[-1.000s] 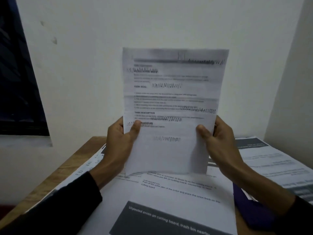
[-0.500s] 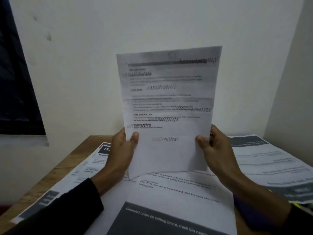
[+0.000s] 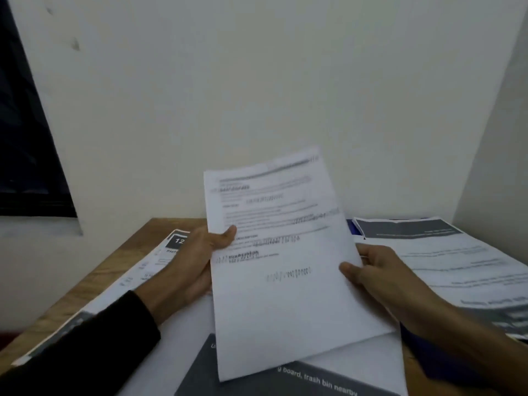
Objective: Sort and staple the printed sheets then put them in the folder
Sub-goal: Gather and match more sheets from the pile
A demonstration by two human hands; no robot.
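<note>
Both hands' grip, left hand (image 3: 197, 261) and right hand (image 3: 380, 272), pinches a tilted, blurred printed sheet (image 3: 285, 267).

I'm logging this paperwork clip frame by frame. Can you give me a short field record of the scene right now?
held item: printed sheet, tilted, gripped at both side edges
left hand: thumb on the sheet's front
right hand: thumb on the sheet's front
surface: wooden table
beneath: sheet with dark banner
right side: more printed sheets over a blue folder
stapler: not visible
</note>
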